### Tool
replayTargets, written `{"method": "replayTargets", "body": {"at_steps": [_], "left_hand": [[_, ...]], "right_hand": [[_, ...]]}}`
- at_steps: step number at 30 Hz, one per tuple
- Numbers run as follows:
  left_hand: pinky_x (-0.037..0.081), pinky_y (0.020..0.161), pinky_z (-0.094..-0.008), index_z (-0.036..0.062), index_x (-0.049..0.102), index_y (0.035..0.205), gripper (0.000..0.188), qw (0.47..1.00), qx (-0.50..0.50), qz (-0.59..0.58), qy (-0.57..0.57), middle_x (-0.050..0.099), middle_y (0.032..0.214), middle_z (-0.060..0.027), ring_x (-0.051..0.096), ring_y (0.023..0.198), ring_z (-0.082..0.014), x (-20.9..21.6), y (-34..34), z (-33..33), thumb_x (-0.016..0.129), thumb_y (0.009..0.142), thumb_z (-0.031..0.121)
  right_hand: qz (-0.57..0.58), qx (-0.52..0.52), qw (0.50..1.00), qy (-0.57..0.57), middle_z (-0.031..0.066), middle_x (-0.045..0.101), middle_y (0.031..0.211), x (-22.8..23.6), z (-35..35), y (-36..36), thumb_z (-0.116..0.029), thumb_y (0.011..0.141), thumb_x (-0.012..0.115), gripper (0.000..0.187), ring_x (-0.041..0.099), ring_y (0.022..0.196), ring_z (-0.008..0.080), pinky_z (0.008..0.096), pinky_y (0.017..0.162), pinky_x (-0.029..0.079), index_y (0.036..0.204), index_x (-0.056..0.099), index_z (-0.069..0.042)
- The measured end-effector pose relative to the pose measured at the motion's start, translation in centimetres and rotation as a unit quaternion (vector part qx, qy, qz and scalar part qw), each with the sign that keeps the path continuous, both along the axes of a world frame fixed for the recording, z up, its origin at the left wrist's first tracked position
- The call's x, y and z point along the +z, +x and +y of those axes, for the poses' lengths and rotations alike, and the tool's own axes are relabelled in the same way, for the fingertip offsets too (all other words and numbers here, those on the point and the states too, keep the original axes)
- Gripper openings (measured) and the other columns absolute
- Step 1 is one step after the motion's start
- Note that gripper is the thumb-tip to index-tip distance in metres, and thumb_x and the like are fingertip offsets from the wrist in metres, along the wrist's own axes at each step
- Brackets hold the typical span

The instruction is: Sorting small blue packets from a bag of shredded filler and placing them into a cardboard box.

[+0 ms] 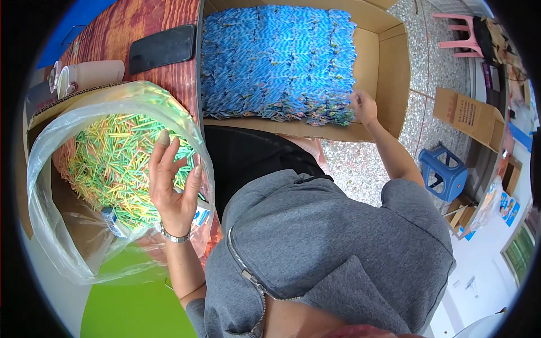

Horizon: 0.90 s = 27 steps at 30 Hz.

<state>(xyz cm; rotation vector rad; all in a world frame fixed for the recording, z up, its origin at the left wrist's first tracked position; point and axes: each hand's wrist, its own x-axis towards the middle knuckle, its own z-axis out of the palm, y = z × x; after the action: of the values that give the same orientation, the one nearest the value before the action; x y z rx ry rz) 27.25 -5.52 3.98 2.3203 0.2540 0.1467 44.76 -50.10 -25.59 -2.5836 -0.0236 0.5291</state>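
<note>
My left hand [173, 194], with a metal watch band at the wrist, is raised over a clear plastic bag [42, 163]. Its thumb and fingers are apart and hold nothing I can see. Inside the bag lies a heap of short thin sticks [112, 163] in green, yellow and orange. My right hand [365, 108] is at the right end of the nearest row of small blue patterned packets [282, 56]. Its fingers are curled together and slightly blurred; what they hold is hidden. The packets stand in dense rows in an open cardboard box [389, 73].
A black phone [162, 49] and a pale cup [96, 76] lie on the red wood-patterned table [112, 34]. A small white-and-blue box [114, 222] sits at the heap's near edge. A blue stool [443, 170], a cardboard carton [468, 118] and a pink stool [462, 35] stand to the right.
</note>
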Motion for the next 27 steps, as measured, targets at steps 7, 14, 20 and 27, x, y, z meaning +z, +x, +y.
{"method": "replayTargets", "body": {"at_steps": [7,14,20,27], "left_hand": [[0.058,0.084,-0.0346,-0.0028,0.056,0.126,0.046,1.0,-0.008,-0.028,-0.005,0.048,0.137,-0.0228,0.057,0.117,-0.0299,-0.1,0.3,-0.6,0.069,0.082,0.0],[0.058,0.084,-0.0351,-0.0027,0.057,0.126,0.046,1.0,0.003,-0.023,-0.011,0.047,0.137,-0.0232,0.057,0.117,-0.0297,-0.4,0.0,-0.8,0.069,0.082,0.0],[0.058,0.084,-0.0355,-0.0029,0.057,0.126,0.045,0.999,0.0,-0.027,-0.019,0.047,0.137,-0.0232,0.057,0.116,-0.0297,-0.5,0.1,-0.8,0.069,0.083,0.0],[0.058,0.083,-0.0351,-0.0026,0.057,0.126,0.045,0.999,-0.002,-0.027,-0.022,0.047,0.137,-0.023,0.058,0.114,-0.0292,-0.7,-0.4,-0.9,0.069,0.082,0.0]], "right_hand": [[0.013,0.251,0.964,-0.086,0.0148,0.068,0.089,1.0,2.2,0.2,-0.03,0.089,0.061,0.02,0.065,0.083,0.0364,0.0464,0.071,0.051,0.101,0.064,-0.015],[-0.02,0.27,0.946,-0.178,0.0151,0.068,0.09,-0.8,1.1,-0.2,-0.03,0.093,0.053,0.015,0.065,0.082,0.039,0.0505,0.067,0.051,0.103,0.059,-0.021],[0.012,0.213,0.966,-0.147,0.0154,0.068,0.092,-0.4,-0.5,-0.3,-0.036,0.094,0.052,0.019,0.065,0.08,0.0392,0.0511,0.068,0.05,0.102,0.059,-0.02],[-0.092,0.206,0.973,-0.049,0.0141,0.063,0.095,2.4,1.8,-1.0,-0.034,0.089,0.062,0.025,0.062,0.088,0.0351,0.0438,0.078,0.05,0.11,0.062,-0.019]]}}
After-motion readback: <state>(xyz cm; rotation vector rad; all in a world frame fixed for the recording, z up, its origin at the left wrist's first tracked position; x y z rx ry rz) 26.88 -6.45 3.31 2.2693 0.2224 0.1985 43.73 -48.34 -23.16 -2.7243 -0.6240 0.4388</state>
